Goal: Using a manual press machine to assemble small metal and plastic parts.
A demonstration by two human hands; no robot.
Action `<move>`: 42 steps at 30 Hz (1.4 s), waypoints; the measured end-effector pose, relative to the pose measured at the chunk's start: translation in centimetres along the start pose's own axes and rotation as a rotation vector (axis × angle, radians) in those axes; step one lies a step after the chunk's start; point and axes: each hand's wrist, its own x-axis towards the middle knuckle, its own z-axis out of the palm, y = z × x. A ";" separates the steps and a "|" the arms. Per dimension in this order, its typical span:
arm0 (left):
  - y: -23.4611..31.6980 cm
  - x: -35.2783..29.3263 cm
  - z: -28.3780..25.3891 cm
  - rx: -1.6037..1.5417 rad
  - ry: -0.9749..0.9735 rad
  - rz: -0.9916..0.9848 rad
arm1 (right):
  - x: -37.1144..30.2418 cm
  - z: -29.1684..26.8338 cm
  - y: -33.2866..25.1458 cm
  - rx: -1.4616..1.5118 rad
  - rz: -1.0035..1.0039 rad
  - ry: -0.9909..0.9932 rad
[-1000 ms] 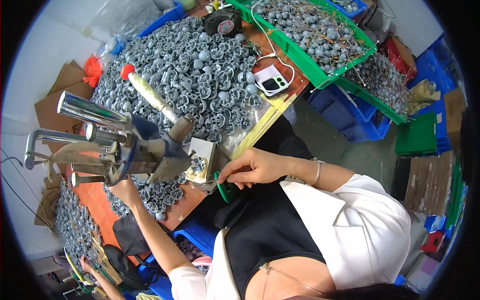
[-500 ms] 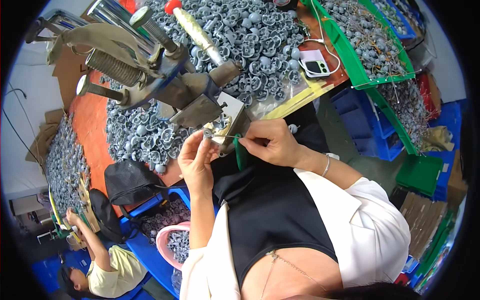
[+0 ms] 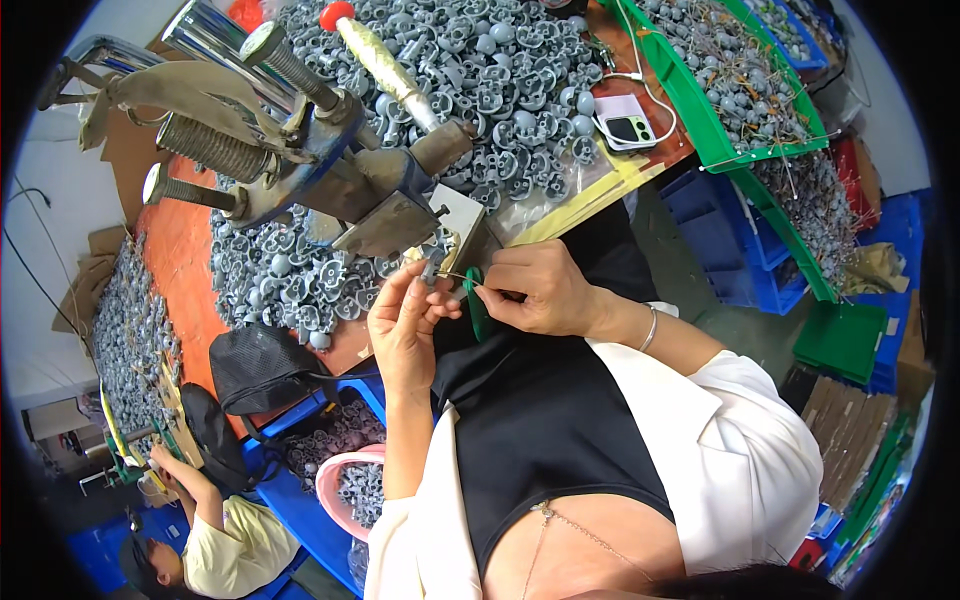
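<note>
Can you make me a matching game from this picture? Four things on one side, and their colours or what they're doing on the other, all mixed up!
Things
1. Left hand
2. Knob
3. Basin
4. Tray

Colours and doings
A. Green
B. Holding a small grey piece
C. Pink
D. Red

Right pairs
1-B, 2-D, 3-C, 4-A

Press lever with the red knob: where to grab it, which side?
Probably the pale wrapped shaft, just below the red knob, coming from the right: it is straight, slim and tilted, with its knob end free, while the press's big bolts crowd its left side.
</note>
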 end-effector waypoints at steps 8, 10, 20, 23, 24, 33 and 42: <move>0.2 -0.3 1.5 0.309 -0.116 0.075 | 0.4 -0.5 0.4 0.095 0.027 -0.113; -0.2 -0.4 1.8 0.376 -0.133 0.149 | 0.3 -0.2 0.2 0.145 0.091 -0.113; -0.2 -0.9 1.0 0.855 -0.032 0.765 | 0.0 0.8 1.0 1.401 1.026 -0.192; 0.7 -0.8 -0.5 0.146 0.182 0.444 | 0.1 1.2 1.6 1.102 0.832 -0.096; 0.8 -0.7 -0.5 0.048 0.189 0.410 | 0.2 1.5 1.9 0.911 0.704 -0.077; 1.2 -1.0 1.1 1.221 0.172 0.886 | 1.1 2.3 1.7 0.622 0.449 -0.214; -0.6 0.1 0.4 1.039 0.117 0.533 | 1.3 3.7 1.5 0.494 0.446 -0.124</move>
